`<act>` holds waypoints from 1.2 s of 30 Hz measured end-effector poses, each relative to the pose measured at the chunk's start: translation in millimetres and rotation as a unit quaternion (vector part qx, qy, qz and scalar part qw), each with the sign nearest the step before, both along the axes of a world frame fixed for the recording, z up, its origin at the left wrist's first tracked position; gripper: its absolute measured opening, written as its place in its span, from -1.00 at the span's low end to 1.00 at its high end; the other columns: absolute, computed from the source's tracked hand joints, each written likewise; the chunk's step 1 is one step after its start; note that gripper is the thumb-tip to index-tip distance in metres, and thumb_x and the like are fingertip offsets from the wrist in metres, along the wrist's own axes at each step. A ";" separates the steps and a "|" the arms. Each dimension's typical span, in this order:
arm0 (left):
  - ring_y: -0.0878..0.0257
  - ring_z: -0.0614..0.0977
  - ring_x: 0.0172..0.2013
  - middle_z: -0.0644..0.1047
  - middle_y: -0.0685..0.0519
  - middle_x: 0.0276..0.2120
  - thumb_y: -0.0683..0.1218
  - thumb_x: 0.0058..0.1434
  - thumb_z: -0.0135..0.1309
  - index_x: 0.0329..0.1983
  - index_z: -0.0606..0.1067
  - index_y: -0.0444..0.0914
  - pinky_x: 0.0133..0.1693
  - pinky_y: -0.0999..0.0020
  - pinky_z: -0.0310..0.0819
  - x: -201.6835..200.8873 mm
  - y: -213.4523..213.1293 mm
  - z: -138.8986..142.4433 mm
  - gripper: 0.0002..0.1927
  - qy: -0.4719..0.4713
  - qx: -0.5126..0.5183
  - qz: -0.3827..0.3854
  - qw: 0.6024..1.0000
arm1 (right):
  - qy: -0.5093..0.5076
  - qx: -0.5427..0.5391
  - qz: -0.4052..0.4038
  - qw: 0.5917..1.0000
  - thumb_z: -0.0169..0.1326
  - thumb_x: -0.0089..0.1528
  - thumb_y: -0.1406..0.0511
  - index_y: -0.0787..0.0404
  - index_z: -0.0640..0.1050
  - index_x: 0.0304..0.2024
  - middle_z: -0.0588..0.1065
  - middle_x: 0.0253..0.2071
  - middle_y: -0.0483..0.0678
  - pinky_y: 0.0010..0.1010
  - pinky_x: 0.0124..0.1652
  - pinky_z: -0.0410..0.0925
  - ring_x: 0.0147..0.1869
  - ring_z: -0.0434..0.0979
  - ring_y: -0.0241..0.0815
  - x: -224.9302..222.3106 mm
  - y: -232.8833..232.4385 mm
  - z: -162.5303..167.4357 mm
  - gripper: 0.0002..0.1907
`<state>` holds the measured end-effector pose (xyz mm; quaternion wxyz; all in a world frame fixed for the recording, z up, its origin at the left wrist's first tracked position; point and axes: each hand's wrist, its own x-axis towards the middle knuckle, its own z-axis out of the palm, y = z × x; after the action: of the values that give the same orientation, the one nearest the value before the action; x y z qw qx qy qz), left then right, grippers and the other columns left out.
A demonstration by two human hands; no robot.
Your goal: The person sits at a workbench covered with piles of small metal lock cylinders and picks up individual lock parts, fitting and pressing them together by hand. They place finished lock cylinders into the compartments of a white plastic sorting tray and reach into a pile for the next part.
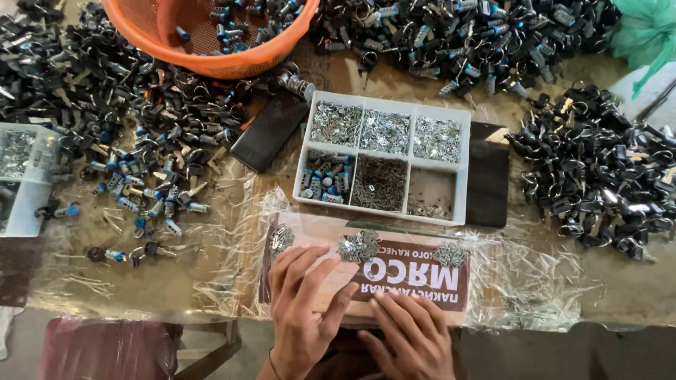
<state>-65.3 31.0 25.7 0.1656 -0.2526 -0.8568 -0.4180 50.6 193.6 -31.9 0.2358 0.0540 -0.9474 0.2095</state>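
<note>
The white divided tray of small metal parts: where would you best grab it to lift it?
Hedged: grip the white divided tray by its short end walls, one hand from each side. It lies flat, open-topped, full of loose parts, so a level two-sided lift seems safest; the phone crowds its left end.

2 hands (303, 309), 1 basket (232, 63), 6-compartment tray (461, 169).

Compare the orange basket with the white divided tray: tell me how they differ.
The orange basket is round with mesh walls; the white divided tray is rectangular with solid walls. The basket is one open space holding loose lock cylinders; the tray is split into six compartments, most filled with small metal parts. The basket is cut off by the top edge of the view; the tray shows whole. Both sit on the same cluttered table.
</note>
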 end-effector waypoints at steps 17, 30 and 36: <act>0.15 0.57 -0.10 0.61 0.10 -0.13 -0.17 0.25 0.20 -0.07 0.63 -0.18 0.02 0.20 0.36 -108.9 -8.8 21.8 -0.82 0.103 -0.117 -0.066 0.986 | -0.007 -0.197 -0.002 0.980 0.41 0.01 0.11 0.17 0.64 -0.12 0.62 -0.06 -0.01 -0.13 0.06 0.44 0.06 0.62 0.02 -8.6 -14.6 -1.9 -0.54; 0.17 0.74 -0.22 0.68 0.03 -0.20 -0.20 0.08 0.34 -0.23 0.66 -0.20 -0.23 0.34 0.65 -105.3 11.1 61.1 -0.82 0.025 0.032 -0.139 0.989 | 0.105 -0.199 -0.088 0.970 0.28 0.14 0.28 0.18 0.58 0.01 0.61 -0.12 0.00 -0.37 -0.01 0.51 -0.02 0.66 -0.15 -71.1 23.7 22.4 -0.62; 0.13 0.75 -0.19 0.67 0.00 -0.25 -0.25 0.08 0.37 -0.21 0.61 -0.21 -0.06 0.26 0.68 -50.9 43.5 30.7 -0.77 0.092 0.213 -0.114 0.966 | -0.116 -0.770 0.016 0.627 0.19 0.25 0.43 0.46 0.53 0.02 0.61 -0.16 0.13 -0.29 -0.11 0.45 -0.08 0.61 -0.13 -99.8 40.1 7.2 -0.70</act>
<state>-116.3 74.5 56.4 0.2446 -0.3446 -0.6950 -0.5816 -49.2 233.8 -24.7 0.0766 -0.1564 -0.4595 0.8709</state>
